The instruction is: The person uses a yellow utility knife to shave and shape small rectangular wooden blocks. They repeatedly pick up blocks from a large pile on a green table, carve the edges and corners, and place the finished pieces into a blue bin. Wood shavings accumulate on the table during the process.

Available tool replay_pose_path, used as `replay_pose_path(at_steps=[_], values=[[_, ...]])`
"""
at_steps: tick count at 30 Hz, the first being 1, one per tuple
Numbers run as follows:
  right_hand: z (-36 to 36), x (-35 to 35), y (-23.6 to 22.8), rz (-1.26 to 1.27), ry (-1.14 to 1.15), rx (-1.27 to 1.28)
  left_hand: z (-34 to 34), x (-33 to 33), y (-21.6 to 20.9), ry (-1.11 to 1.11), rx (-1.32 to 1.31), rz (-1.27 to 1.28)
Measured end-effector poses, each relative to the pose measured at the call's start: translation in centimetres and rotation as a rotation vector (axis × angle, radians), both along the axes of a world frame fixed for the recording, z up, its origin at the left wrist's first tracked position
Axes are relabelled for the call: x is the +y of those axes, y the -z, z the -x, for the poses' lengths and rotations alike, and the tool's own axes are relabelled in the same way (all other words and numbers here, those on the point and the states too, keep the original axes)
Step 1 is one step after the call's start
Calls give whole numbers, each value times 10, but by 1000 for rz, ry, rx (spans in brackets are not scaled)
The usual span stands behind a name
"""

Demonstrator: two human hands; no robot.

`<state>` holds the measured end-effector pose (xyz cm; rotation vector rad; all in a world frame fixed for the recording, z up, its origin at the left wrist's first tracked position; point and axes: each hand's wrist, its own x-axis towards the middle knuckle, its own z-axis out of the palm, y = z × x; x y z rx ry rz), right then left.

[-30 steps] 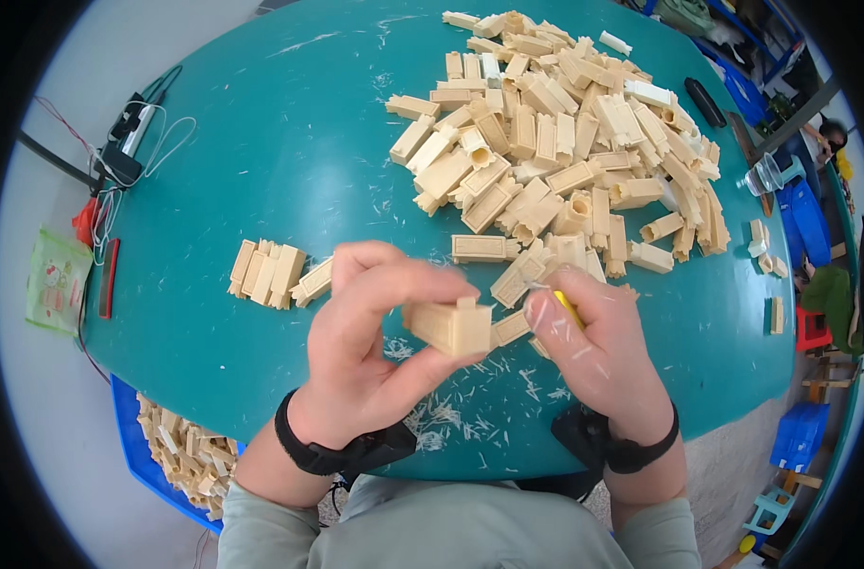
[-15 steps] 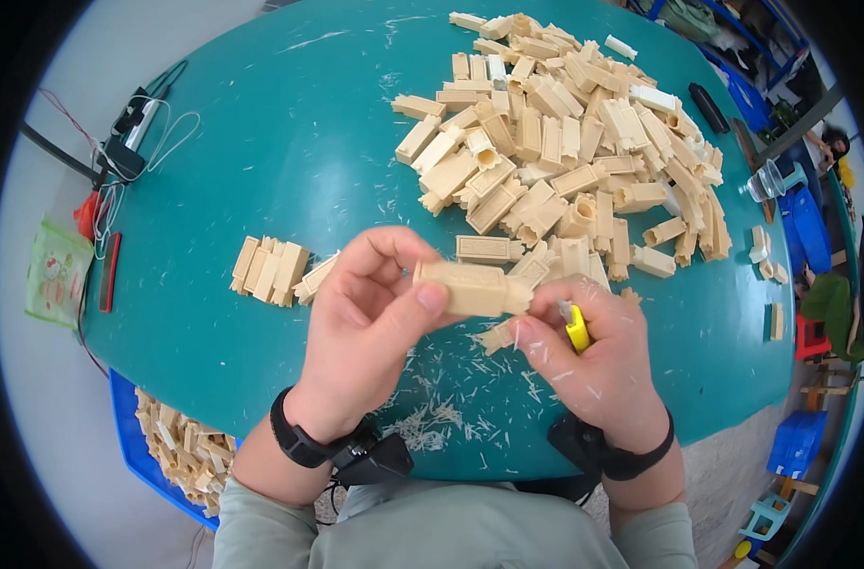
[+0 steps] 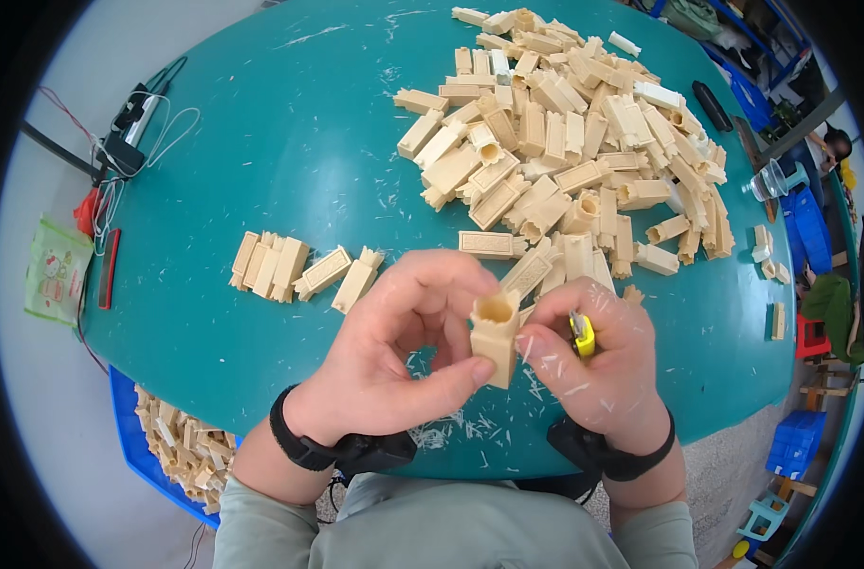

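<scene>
My left hand (image 3: pixel 399 346) pinches a hollow beige plastic block (image 3: pixel 495 343) between thumb and fingers. The block stands upright, its round opening facing up and its rim notched. In my right hand (image 3: pixel 598 356) is a yellow utility knife (image 3: pixel 583 334), held in the curled fingers with its short blade showing. The right thumb and fingertip come up against the block's right side. Thin pale shavings (image 3: pixel 465 431) lie on the green table (image 3: pixel 261 370) below, and a few stick to my right hand.
A large heap of similar blocks (image 3: pixel 555 133) covers the far right of the table. Several more blocks (image 3: pixel 273 266) lie in a group at left. A blue bin (image 3: pixel 133 446) filled with blocks stands below the left edge. A power strip (image 3: pixel 140 123) with cables sits at far left.
The block has turned from lying sideways to upright, its opening now facing up, and sits lower. My left hand has shifted right, uncovering a block on the table behind it.
</scene>
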<state>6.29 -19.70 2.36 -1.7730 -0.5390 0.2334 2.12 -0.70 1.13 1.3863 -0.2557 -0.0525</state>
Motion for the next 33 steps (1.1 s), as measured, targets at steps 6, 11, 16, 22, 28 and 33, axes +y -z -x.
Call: replay_pose_path(at_steps=[6, 11, 16, 22, 28, 33], values=[[2, -2, -11, 42, 7, -104, 1, -7, 6, -213, -109, 125], [6, 2, -4, 65, -50, -151, 1, -12, 10, -296, -242, -19], [8, 6, -3, 167, -42, -238, 2, -13, 11, -305, -269, -17], [10, 8, 2, 149, -6, -272, 0, -7, 9, -332, -497, -298], [10, 9, 2, 149, -41, -283, 1, -9, 13, -402, -570, -383], [9, 9, 5, 140, -45, -305, 2, -10, 13, -448, -599, -444]])
